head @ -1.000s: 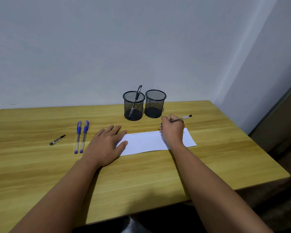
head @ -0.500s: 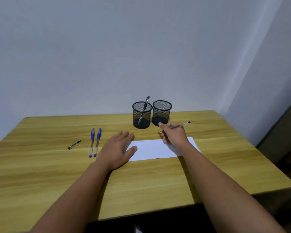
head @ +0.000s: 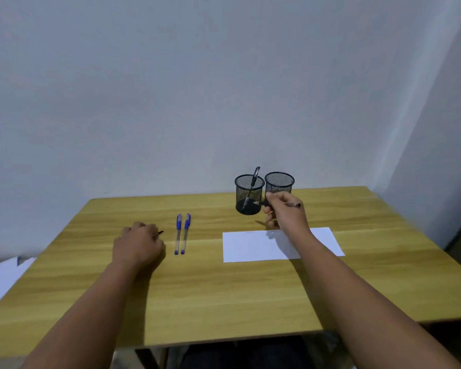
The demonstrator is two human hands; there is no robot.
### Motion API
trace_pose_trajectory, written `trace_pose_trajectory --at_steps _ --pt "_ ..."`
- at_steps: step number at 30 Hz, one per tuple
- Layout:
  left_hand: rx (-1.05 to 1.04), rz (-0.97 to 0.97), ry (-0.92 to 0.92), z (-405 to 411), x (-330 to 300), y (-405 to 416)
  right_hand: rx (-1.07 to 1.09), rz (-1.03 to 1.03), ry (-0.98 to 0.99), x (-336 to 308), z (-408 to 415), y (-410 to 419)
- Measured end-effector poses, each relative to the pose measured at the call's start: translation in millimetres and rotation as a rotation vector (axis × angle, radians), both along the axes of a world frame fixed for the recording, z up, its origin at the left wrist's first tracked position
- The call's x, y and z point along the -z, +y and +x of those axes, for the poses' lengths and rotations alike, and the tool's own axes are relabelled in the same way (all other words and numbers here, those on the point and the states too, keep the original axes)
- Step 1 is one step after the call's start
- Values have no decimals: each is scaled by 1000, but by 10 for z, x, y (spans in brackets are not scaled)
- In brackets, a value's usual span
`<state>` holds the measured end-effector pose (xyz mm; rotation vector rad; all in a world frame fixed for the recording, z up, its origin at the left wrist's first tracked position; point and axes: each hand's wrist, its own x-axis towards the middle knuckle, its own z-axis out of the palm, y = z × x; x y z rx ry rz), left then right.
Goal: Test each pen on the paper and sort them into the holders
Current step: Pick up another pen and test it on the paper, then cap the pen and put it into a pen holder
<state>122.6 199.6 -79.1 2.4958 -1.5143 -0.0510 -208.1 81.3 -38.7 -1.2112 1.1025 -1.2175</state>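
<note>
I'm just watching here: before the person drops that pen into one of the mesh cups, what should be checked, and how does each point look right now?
1. Right hand grips the tested pen firmly: ok.
2. Right mesh holder has room: appears empty, ok.
3. Left mesh holder upright, with one black pen leaning inside: ok.
4. Test mark on the paper decides which holder: cannot tell, too faint.
5. Left hand has the small pen ready: fingers curled over it, grip cannot tell.
6. Two blue pens waiting on the table: ok.
</note>
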Motion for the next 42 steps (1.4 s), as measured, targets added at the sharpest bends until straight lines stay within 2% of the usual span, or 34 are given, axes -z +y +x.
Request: trace_pose_trajectory --at_steps 9,12,16,20,26,35,38,40,42 --pt "-19 -223 36 -26 88 136 -141 65 17 -40 139 204" --pt "-23 -333 124 -139 -52 118 -170 16 35 -63 156 265" --pt "129 -459 346 -298 -260 3 -256 -38 89 -101 159 329" --pt "250 -474 447 -487 -426 -46 -282 -84 175 -139 204 371" --pt "362 -477 460 -698 -559 -73 -266 -182 284 -163 246 381" --pt "466 -390 475 -802 -621 -80 -294 -171 320 -154 171 407" --pt "457 -420 662 -906 -718 -66 -356 -118 302 -169 137 409" --pt "433 -486 857 -976 -822 -39 -399 -39 185 -186 116 405" --pt "430 -479 956 -1025 -907 -30 -427 26 62 -200 99 387"
